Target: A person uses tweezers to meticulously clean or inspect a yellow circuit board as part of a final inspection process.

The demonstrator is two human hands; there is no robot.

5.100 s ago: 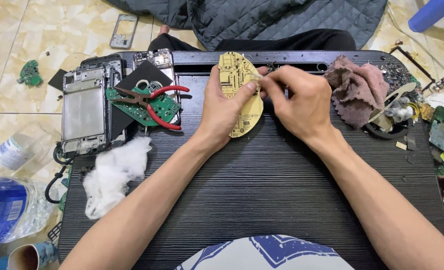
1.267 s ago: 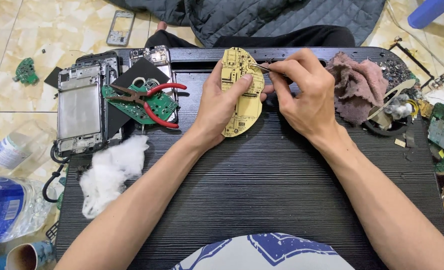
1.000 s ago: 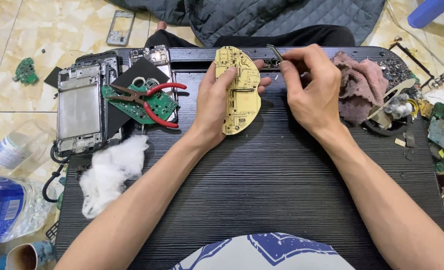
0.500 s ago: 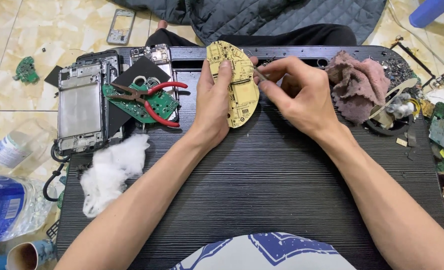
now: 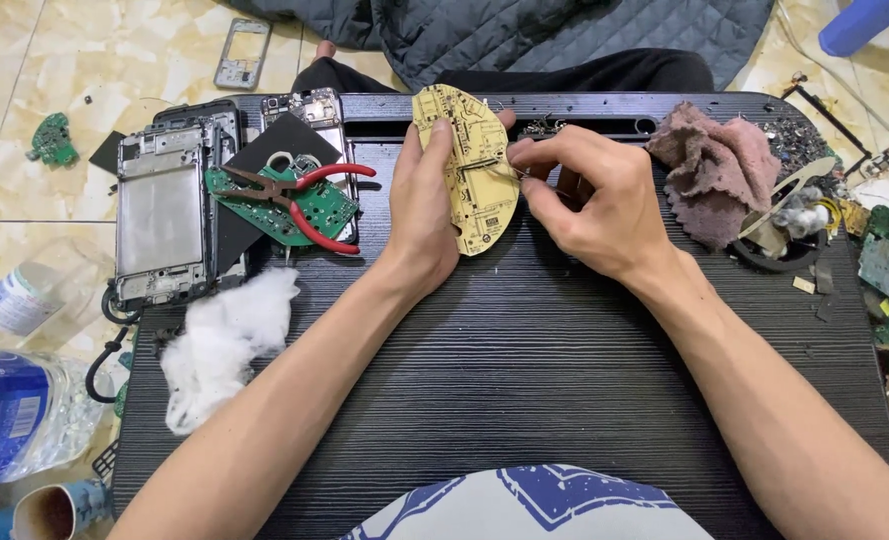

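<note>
My left hand [image 5: 423, 215] grips a yellow oval circuit board [image 5: 472, 170] by its left edge, holding it tilted above the black table [image 5: 525, 380]. My right hand [image 5: 590, 200] is pinched at the board's right edge, thumb and forefinger closed on a thin metal tool whose tip touches the board. The tool is mostly hidden by the fingers.
Red-handled pliers [image 5: 305, 195] lie on a green circuit board [image 5: 320, 215] beside phone frames [image 5: 160, 215]. A white cotton wad [image 5: 220, 340] lies at the left and a pink rag [image 5: 720, 175] at the right. Plastic bottles [image 5: 15, 420] and scrap parts [image 5: 885, 260] flank the table.
My right hand lifted away to the upper right about a second ago, then came back to the board's right edge. The board has tilted slightly more upright in my left hand.
</note>
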